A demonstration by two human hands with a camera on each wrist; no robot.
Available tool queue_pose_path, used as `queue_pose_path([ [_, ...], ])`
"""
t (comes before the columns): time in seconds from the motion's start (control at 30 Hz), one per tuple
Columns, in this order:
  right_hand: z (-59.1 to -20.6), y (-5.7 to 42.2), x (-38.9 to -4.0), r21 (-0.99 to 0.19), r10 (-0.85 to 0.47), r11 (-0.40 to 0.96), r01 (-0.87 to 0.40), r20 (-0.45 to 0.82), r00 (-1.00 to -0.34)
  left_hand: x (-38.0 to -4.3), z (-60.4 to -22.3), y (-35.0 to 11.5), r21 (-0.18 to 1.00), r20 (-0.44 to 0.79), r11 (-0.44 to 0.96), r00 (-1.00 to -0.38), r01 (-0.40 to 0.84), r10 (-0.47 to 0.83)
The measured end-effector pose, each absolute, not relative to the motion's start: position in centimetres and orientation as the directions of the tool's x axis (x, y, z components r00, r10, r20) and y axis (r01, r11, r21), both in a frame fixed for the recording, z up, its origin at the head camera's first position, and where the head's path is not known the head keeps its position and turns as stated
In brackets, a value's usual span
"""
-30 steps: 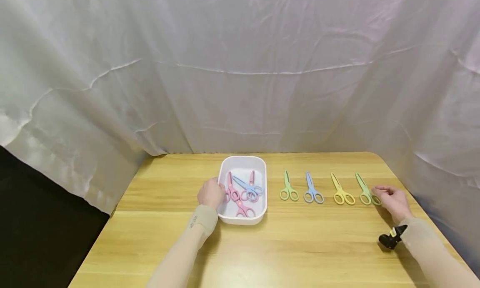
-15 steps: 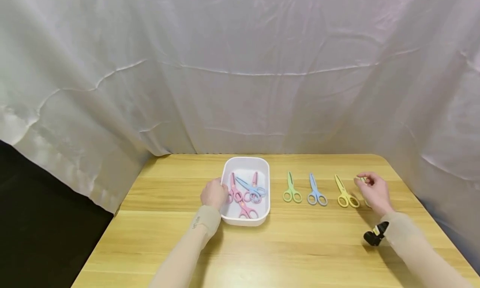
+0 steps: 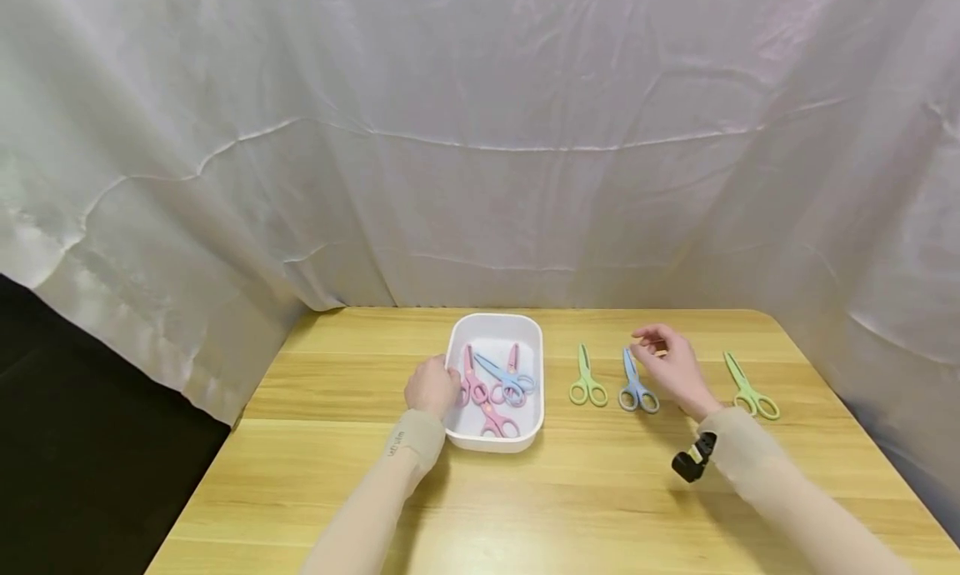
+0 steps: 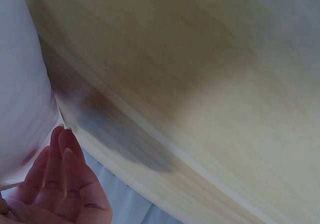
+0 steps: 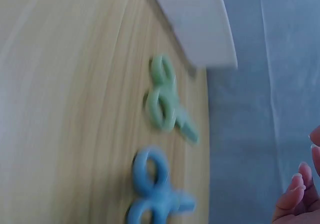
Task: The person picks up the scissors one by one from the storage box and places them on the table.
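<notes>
My left hand [image 3: 432, 387] holds the left wall of a white plastic tray [image 3: 534, 425]; in the left wrist view its fingers [image 4: 75, 184] lie along the outside. Inside the tray are several pink scissors [image 3: 491, 421] and blue scissors [image 3: 501, 373]. My right hand [image 3: 672, 369] hovers over the table with fingers loosely bent and nothing seen between them. Just left of it lie blue scissors [image 3: 633, 385], close to the fingertips. Green scissors [image 3: 584, 379] lie further left, and more green scissors [image 3: 750, 390] to the right. The yellow scissors are hidden behind the right hand.
The wooden table [image 3: 510, 525] ends at the back against a grey cloth curtain [image 3: 510, 225]. A black area [image 3: 90, 442] borders the table on the left. A small black camera [image 3: 692, 460] is strapped to the right wrist.
My right hand has moved left from the right-hand green scissors, across the yellow pair, towards the blue pair. The green pair is uncovered again. The left hand stays at the tray.
</notes>
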State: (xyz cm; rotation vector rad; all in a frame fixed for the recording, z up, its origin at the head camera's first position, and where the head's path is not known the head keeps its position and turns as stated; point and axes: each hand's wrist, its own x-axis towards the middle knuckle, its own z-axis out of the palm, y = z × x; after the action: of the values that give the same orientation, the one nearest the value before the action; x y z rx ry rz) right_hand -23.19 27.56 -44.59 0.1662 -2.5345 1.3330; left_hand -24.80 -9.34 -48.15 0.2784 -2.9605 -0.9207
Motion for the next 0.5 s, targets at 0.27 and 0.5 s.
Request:
queue_pose_path([
  [0.27, -43.4, 21.8, -23.3, -0.773, -0.142, 0.551, -0.316, 0.286, -0.948, -24.8, -48.1, -9.3, 0.570, -0.035, 0.804, -0.983, -0.169, -0.182],
  [0.5, -43.1, 17.8, -23.4, -0.769, -0.281, 0.511, -0.385, 0.274, -0.920, -24.6, -48.1, -9.3, 0.568, -0.014, 0.807, -0.983, -0.160, -0.185],
])
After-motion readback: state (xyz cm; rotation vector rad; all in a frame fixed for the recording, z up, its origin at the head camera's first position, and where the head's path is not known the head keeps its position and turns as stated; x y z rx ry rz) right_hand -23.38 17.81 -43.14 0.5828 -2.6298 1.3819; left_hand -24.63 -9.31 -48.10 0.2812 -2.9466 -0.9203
